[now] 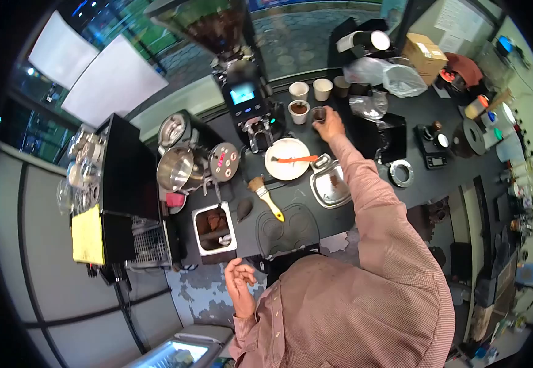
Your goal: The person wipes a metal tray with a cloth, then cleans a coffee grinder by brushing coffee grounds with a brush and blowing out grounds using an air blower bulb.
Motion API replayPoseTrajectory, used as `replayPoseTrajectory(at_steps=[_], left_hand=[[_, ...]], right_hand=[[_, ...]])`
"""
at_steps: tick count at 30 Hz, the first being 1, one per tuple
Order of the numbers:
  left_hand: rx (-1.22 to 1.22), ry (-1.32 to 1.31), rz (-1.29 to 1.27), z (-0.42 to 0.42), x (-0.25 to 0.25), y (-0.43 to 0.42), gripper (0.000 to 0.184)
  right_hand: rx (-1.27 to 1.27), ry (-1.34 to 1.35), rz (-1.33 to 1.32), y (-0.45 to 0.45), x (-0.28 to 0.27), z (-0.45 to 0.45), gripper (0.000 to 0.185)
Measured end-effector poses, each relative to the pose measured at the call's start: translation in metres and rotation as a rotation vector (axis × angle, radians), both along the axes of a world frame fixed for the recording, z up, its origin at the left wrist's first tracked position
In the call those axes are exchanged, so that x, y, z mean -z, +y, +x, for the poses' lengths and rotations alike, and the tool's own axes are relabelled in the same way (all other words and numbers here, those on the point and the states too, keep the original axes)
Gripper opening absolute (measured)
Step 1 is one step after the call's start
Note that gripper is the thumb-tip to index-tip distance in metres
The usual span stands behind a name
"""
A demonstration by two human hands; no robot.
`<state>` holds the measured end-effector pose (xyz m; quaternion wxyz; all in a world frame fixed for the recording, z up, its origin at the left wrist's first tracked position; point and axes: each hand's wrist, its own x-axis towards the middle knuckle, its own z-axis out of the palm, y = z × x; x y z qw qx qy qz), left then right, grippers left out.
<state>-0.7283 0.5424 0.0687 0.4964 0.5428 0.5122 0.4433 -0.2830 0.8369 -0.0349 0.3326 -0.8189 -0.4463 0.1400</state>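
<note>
My right hand (331, 127) reaches across the counter, its fingers closed round a small dark cup (319, 115). Just left of it stands a white paper cup (299, 111) with brown coffee grounds in it. Two more pale cups (299, 91) are behind. My left hand (240, 281) is near my body below the counter edge, fingers loosely bent and apart, holding nothing. Closest to it is a white-rimmed metal container (196, 232) with brown grounds inside. Nearer the middle are a white bowl (286, 171) with an orange-handled brush (300, 159) across it and a yellow-handled brush (270, 202).
A coffee grinder (242, 107) rises behind the counter. A metal pitcher (175, 170) stands to its left. To the right are a metal tray (329, 190), a metal ring (401, 173), a black scale (430, 150) and a plastic bag (404, 80).
</note>
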Motion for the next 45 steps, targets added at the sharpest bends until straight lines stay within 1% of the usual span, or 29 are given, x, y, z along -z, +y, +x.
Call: replayPoseTrajectory(at_steps=[2,3,5,7,9,11,13,15,17,18,20,21,23,24,26,27,29,30,31,33,34,35,37,38,39,41,42,43,45], left_hand=[[-0.004,-0.003,-0.034,-0.004,-0.005,-0.009,0.077],[-0.019,0.01,-0.025,-0.004,-0.006,-0.011,0.077],[-0.056,0.016,-0.032,-0.004,-0.009,-0.013,0.079],[-0.088,0.013,-0.017,-0.007,-0.01,-0.013,0.08],[-0.129,0.003,-0.012,-0.01,-0.007,-0.013,0.077],[-0.173,-0.031,-0.023,-0.013,-0.005,-0.009,0.074],[-0.197,-0.042,-0.004,-0.017,0.0,-0.003,0.072],[-0.146,-0.066,0.0,-0.021,0.001,0.008,0.07],[-0.098,-0.057,0.047,-0.027,-0.001,0.021,0.069],[-0.075,-0.054,0.048,-0.031,-0.003,0.029,0.069],[-0.038,-0.063,0.043,-0.041,-0.006,0.042,0.07],[-0.005,-0.066,0.046,-0.048,-0.006,0.048,0.07],[0.045,-0.087,0.046,-0.064,-0.003,0.056,0.07],[0.077,-0.1,0.039,-0.074,-0.001,0.061,0.071],[0.146,-0.109,0.011,-0.098,-0.003,0.07,0.073],[0.173,-0.124,0.01,-0.112,-0.002,0.076,0.073],[0.286,-0.092,-0.005,-0.141,0.002,0.087,0.074],[0.32,-0.083,-0.011,-0.155,-0.001,0.092,0.075],[0.341,-0.109,-0.016,-0.168,0.001,0.097,0.075],[0.421,-0.112,-0.022,-0.191,0.007,0.108,0.075],[0.454,-0.104,-0.041,-0.2,0.008,0.114,0.075],[0.476,-0.12,-0.048,-0.205,0.009,0.118,0.075],[0.563,-0.12,-0.062,-0.215,0.006,0.131,0.076],[0.585,-0.131,-0.061,-0.218,0.004,0.137,0.076],[0.623,-0.137,-0.061,-0.22,0.001,0.141,0.076],[0.675,-0.151,-0.056,-0.221,0.001,0.147,0.076],[0.713,-0.154,-0.038,-0.223,0.001,0.151,0.077],[0.735,-0.149,-0.024,-0.223,0.001,0.153,0.078],[0.736,-0.159,-0.02,-0.227,-0.002,0.153,0.082]], right_hand=[[-0.013,-0.028,-0.04,0.014,0.015,0.008,0.079],[-0.032,-0.032,-0.056,0.016,0.025,0.012,0.082],[-0.029,-0.144,0.024,0.007,0.023,0.013,0.081],[-0.003,-0.243,0.175,-0.015,-0.002,0.001,0.074],[-0.092,-0.173,0.326,-0.053,-0.054,-0.032,0.057],[-0.319,0.063,0.218,-0.084,-0.077,-0.068,0.044],[-0.619,0.107,0.068,-0.109,-0.055,-0.111,0.038],[-0.888,-0.011,0.024,-0.133,-0.045,-0.157,0.043],[-0.878,-0.16,-0.178,-0.146,-0.044,-0.192,0.046],[-0.872,-0.166,-0.175,-0.142,-0.038,-0.204,0.046],[-0.819,-0.26,-0.344,-0.137,-0.023,-0.221,0.046],[-0.806,-0.268,-0.354,-0.135,-0.023,-0.225,0.046],[-0.801,-0.288,-0.421,-0.128,-0.024,-0.232,0.04],[-0.779,-0.297,-0.43,-0.128,-0.023,-0.232,0.04],[-0.726,-0.245,-0.244,-0.13,-0.022,-0.224,0.033],[-0.697,-0.256,-0.253,-0.13,-0.027,-0.219,0.033],[-0.584,0.466,-0.281,-0.132,-0.048,-0.211,0.027],[-0.55,0.621,-0.135,-0.136,-0.072,-0.22,0.021],[-0.509,0.777,-0.133,-0.138,-0.091,-0.223,0.024],[-0.366,1.14,-0.057,-0.144,-0.159,-0.25,0.028],[-0.356,1.175,0.01,-0.141,-0.174,-0.257,0.031],[-0.331,1.161,0.012,-0.141,-0.185,-0.267,0.031],[-0.478,0.527,0.243,-0.14,-0.207,-0.29,0.032],[-0.402,0.325,0.265,-0.137,-0.221,-0.302,0.03],[-0.367,0.27,0.313,-0.133,-0.24,-0.317,0.025],[-0.383,0.366,0.521,-0.118,-0.241,-0.332,0.026],[-0.496,0.125,0.475,-0.099,-0.257,-0.35,0.027],[-0.544,-0.022,0.412,-0.091,-0.267,-0.36,0.022],[-0.53,-0.141,0.276,-0.077,-0.279,-0.379,0.023]])
